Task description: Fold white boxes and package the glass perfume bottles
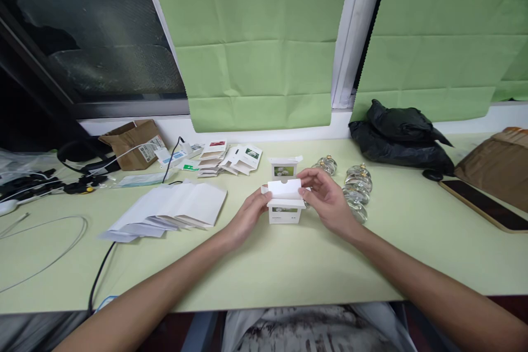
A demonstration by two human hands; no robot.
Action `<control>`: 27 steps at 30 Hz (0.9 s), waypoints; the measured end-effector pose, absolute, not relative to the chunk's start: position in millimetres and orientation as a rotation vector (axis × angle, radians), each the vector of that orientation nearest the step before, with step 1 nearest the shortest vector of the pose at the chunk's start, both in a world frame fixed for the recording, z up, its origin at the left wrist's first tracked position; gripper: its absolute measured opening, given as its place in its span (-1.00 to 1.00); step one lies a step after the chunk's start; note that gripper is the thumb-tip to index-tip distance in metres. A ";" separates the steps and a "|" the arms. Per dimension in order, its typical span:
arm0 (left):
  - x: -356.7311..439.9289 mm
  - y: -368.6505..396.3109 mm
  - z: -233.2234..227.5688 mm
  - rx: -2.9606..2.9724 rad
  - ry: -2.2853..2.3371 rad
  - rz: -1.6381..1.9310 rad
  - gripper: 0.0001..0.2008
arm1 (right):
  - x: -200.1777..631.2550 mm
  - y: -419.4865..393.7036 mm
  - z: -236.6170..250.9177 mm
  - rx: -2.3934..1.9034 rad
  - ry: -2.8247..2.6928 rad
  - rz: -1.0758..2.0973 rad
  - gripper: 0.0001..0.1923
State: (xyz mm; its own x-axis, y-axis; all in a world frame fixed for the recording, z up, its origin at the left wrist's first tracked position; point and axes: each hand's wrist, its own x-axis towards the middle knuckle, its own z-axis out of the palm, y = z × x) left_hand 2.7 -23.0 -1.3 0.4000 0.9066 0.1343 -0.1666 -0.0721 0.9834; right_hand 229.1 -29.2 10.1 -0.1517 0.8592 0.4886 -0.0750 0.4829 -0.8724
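From the head view, your left hand [246, 215] and right hand [325, 198] grip a small white box [284, 208] between them, its top flap up. A second box [284, 168] stands just beyond, and glass bottles [357, 190] lie beside your right hand.

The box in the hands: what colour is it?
White, with a small green picture on its front; the box shows best in the head view.
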 end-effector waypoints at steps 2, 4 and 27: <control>1.1 -27.0 1.9 1.428 0.798 1.062 -0.54 | 228.9 -29.0 10.1 -0.706 -1.510 0.945 -0.78; -0.8 -30.7 4.9 1.537 0.871 1.081 -0.57 | 228.9 -28.8 10.1 -0.701 -1.516 0.942 -0.79; -0.1 -26.2 7.3 1.321 0.826 1.022 -0.79 | 233.6 -25.3 14.7 -0.768 -1.461 1.276 -0.73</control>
